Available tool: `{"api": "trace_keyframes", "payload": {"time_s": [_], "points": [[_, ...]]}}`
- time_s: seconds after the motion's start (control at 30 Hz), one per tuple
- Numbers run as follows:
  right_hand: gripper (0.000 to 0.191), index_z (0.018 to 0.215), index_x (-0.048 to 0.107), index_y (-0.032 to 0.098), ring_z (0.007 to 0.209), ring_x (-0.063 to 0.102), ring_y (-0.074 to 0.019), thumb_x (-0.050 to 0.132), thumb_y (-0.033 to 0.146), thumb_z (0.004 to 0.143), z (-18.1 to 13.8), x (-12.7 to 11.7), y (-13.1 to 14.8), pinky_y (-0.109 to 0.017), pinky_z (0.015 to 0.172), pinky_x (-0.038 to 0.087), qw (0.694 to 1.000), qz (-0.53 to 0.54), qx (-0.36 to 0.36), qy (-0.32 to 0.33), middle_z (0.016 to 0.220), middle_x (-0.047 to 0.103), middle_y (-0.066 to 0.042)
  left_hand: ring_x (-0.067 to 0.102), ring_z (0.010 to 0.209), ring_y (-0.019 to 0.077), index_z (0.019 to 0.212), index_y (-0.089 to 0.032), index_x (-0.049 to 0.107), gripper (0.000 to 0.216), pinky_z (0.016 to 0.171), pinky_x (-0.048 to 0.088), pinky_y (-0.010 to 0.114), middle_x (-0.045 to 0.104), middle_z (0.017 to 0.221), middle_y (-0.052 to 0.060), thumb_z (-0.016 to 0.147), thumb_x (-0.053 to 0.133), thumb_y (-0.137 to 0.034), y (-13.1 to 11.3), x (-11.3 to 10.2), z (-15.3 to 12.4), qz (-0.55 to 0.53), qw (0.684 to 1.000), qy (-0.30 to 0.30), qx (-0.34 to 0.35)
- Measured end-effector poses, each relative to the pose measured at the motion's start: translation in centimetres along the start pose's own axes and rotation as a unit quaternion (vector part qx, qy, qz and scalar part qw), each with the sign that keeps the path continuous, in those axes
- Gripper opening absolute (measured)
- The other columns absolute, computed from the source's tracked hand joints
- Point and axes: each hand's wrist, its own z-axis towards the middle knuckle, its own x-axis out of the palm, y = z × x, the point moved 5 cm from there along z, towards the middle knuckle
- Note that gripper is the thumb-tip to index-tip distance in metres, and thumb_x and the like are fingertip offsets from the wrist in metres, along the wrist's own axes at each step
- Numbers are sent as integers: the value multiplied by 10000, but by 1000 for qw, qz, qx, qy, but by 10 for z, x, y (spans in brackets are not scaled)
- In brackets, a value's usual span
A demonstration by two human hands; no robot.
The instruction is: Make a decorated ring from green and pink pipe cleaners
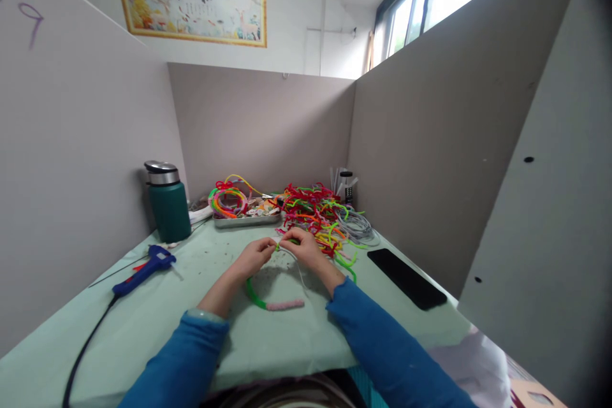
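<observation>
My left hand (256, 256) and my right hand (305, 248) meet above the middle of the table, fingertips almost touching. Fingers of the left are pinched on a thin pale cord (302, 275), part of which is wrapped in green and pink fuzzy pipe cleaner. That wrapped stretch (257, 298) curves below the left hand and ends in a pink tip on the cloth. Between the thumb and fingers of my right hand is a short green pipe cleaner (294, 241), beside the cord. Its exact contact with the cord is too small to make out.
Behind my hands lies a tangled pile of coloured pipe cleaners (310, 201), with a grey cord coil (356, 227) alongside. A metal tray (246, 222) holds small pieces. On the left are a green bottle (168, 207) and blue glue gun (146, 271); a black phone (406, 278) lies right.
</observation>
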Motion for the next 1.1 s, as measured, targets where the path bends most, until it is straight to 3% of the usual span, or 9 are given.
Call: {"api": "trace_keyframes", "payload": {"time_s": [0.1,0.33,0.5,0.73,0.97,1.1], "points": [[103,678,634,164,707,551,-135,621,231,754,-1,-1,5,-241,673,416,1000,-12,-26,11,715,610,-17,330,452,77,654,-169,506,275,437,249,208,420,519,-48,716,473,-435,2,-2,1,18,1000,-14,-9],[106,678,650,172,708,543,-137,638,232,765,-2,0,12,-242,661,408,996,-35,-71,48,693,605,-18,330,462,88,643,-175,498,238,447,259,209,364,487,-60,685,471,-408,7,-5,3,27,998,-47,-31],[121,723,666,177,742,550,-144,620,267,789,-6,2,16,-245,678,415,993,-56,-83,63,728,605,-30,314,471,84,612,-174,469,328,440,240,212,342,489,-59,694,477,-492,9,-7,4,33,997,-58,-23],[162,781,680,196,748,548,-153,586,323,815,-10,5,26,-253,693,401,986,-111,-86,92,774,629,-37,325,491,86,663,-129,596,453,447,237,222,397,498,-43,653,547,-579,11,-10,4,26,998,-62,-22],[373,617,646,166,544,467,-110,473,382,867,-12,-1,28,-222,560,332,984,-153,-40,84,568,585,-10,371,530,99,666,-124,597,425,485,272,223,461,542,-25,664,553,-547,8,-8,3,43,998,-42,-3],[428,654,668,156,563,535,-121,431,435,877,-13,-2,18,-219,561,372,993,-64,20,93,609,631,-29,424,585,120,679,-122,609,389,534,312,230,529,597,-1,690,534,-503,9,-7,6,65,997,-41,22]]}}
